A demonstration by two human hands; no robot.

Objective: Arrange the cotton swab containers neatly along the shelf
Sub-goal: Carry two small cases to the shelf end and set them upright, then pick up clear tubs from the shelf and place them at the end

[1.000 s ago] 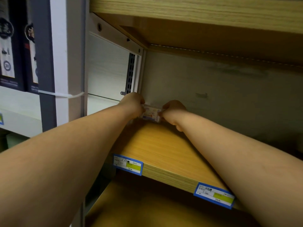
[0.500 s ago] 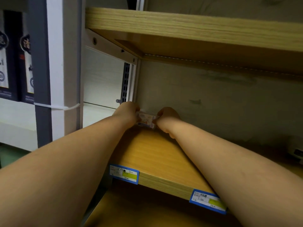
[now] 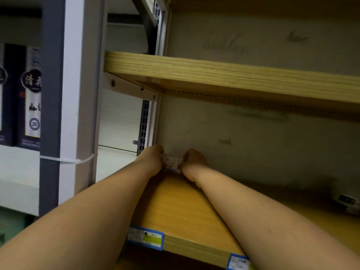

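Cotton swab container [image 3: 171,164] at shelf [image 3: 181,207] back corner, gripped between left hand [image 3: 153,157] and right hand [image 3: 192,159]

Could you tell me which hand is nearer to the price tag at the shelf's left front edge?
Left. The left hand is at the shelf's back left corner, up beyond the price tag; the right hand is further right, across the container.

Wooden shelf [image 3: 181,209] with one small container at its back left corner

The cotton swab container [image 3: 171,164] sits on the board close to the back wall. Two blue-edged price labels [image 3: 145,238] are fixed to the front edge. A pale object [image 3: 346,201], too blurred to identify, rests far to the right.
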